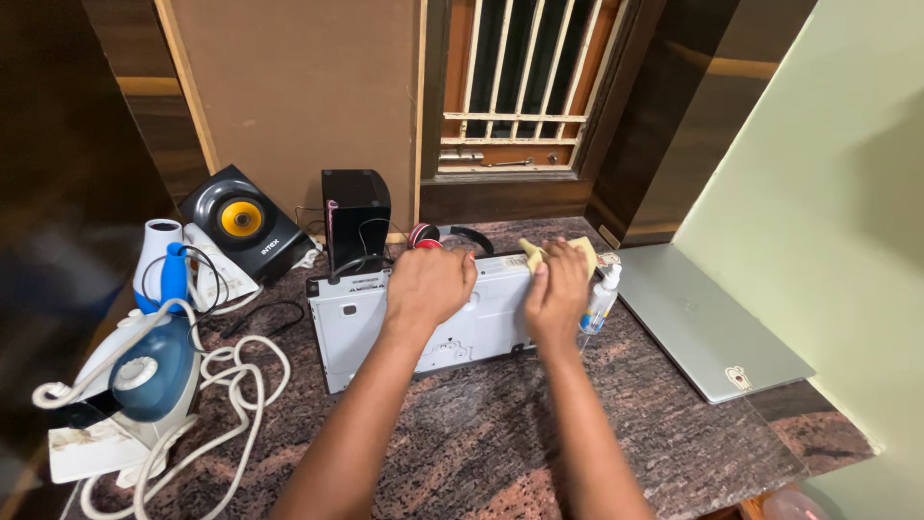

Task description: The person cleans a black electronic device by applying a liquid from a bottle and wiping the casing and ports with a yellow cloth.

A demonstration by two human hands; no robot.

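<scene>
White flat device (423,332) lying on the stone counter (481,433), left hand (428,284) pressing flat, fingers spread, right hand (556,289) gripping yellow cloth (534,252), wiping its far right corner; rest seemingly unwiped.

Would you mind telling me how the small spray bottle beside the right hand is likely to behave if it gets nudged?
The spray bottle stands upright, tall and narrow, so it would probably tip easily. Being small and apparently plastic, it is likely light. It stands right beside the right hand wiping with a yellow cloth, so a knock seems plausible.

Dim warm light, blurred dark left edge.
</scene>
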